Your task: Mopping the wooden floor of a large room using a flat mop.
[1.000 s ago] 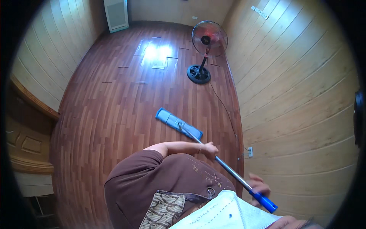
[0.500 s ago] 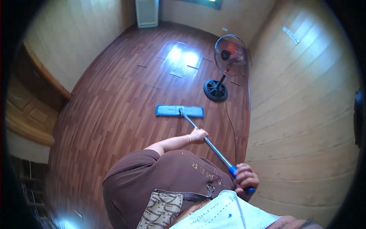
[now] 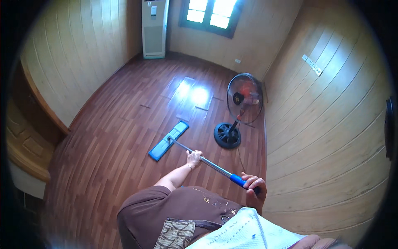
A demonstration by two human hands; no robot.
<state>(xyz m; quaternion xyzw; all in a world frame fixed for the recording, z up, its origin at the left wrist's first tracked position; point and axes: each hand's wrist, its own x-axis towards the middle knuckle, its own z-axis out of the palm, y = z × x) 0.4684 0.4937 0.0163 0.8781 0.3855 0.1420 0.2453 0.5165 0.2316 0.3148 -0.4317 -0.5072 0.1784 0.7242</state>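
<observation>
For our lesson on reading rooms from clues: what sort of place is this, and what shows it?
Likely a room inside a house, though an office is possible: the plank-patterned floor, pedestal fan and paned window suggest it.

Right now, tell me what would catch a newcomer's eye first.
Probably the bright glare on the brown plank floor ahead. Nearer, a blue mop head lies slantwise, its pole held by the left hand partway along and the right hand at the blue grip. Right of the glare, a black-and-red fan stands near the panelled wall.
</observation>
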